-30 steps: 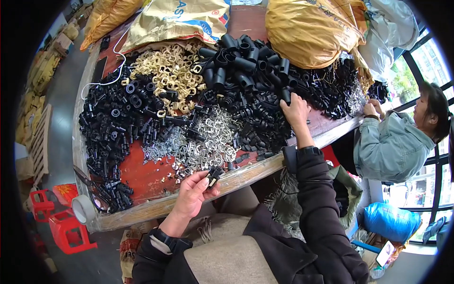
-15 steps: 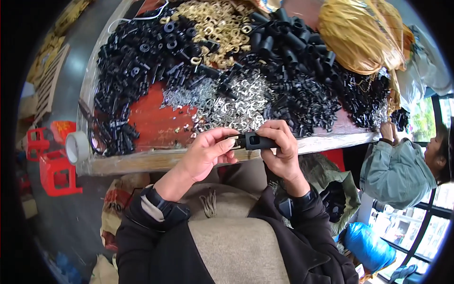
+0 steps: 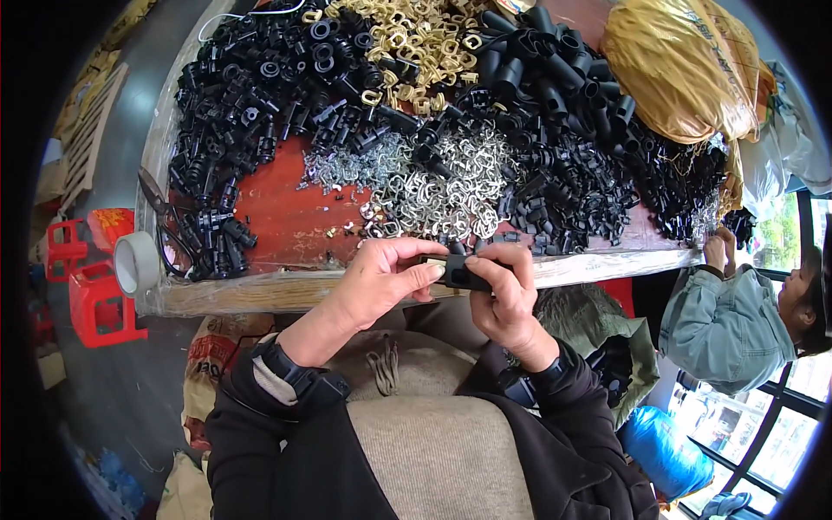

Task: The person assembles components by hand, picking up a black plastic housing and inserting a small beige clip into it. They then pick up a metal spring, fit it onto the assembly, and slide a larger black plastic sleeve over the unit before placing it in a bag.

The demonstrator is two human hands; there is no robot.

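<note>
My right hand is closed round a short black plastic tube with a cut-out in its side, held just in front of the table's near edge. The fingers of my left hand pinch a small black part at the tube's left end; fingertips cover most of it, so its shape is unclear. Beyond my hands lie silver U-shaped metal clips, with a heap of small black plastic parts to their right. More black tubes are piled farther back.
Beige ring-like parts and black fittings cover the far table. Scissors and a tape roll sit at the left edge. A yellow sack stands back right; a co-worker sits at the right. Red stools stand left.
The tube has turned and come slightly lower, and my right fingers now cover more of it. My left fingers have moved in closer against its end.
</note>
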